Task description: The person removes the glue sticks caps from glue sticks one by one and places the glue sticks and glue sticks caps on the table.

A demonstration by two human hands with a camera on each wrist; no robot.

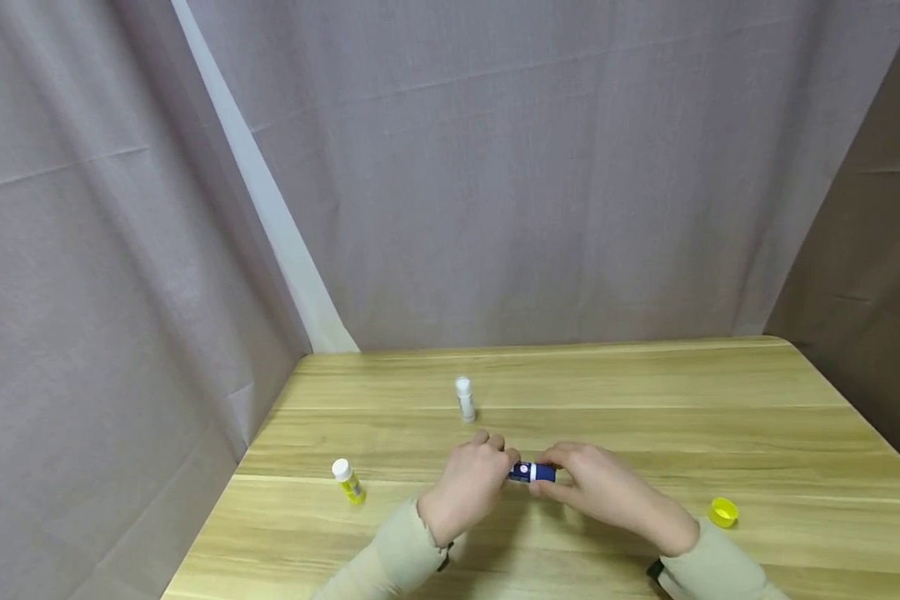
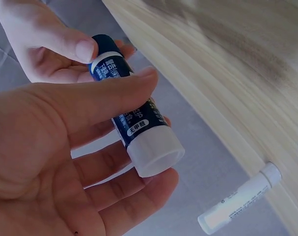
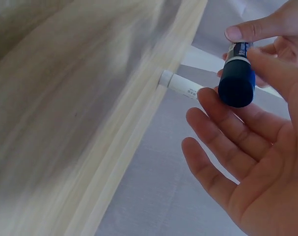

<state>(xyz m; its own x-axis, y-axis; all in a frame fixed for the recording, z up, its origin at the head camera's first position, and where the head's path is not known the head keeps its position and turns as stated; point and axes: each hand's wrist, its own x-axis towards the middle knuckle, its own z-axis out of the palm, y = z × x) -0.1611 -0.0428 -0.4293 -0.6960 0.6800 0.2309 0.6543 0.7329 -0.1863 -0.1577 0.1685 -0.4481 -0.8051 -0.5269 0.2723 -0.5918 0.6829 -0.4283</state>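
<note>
Both hands hold a dark blue glue stick (image 1: pixel 522 472) between them, above the wooden table. My left hand (image 1: pixel 468 482) grips its labelled body, the thumb lying across the label and the fingers underneath. The white base (image 2: pixel 156 151) points out of that hand in the left wrist view. On the other end is a dark blue cap (image 3: pixel 237 84), which my right hand (image 1: pixel 600 485) pinches between thumb and fingers. A white band shows where cap and body meet. The other right fingers spread loosely below it in the right wrist view.
A white glue stick (image 1: pixel 466 402) stands on the table (image 1: pixel 645 392) beyond the hands. To the left stands a yellow glue stick (image 1: pixel 351 483) with a white top. A round yellow cap (image 1: pixel 723 513) lies at the right. Grey curtains (image 1: pixel 495 167) hang behind the table.
</note>
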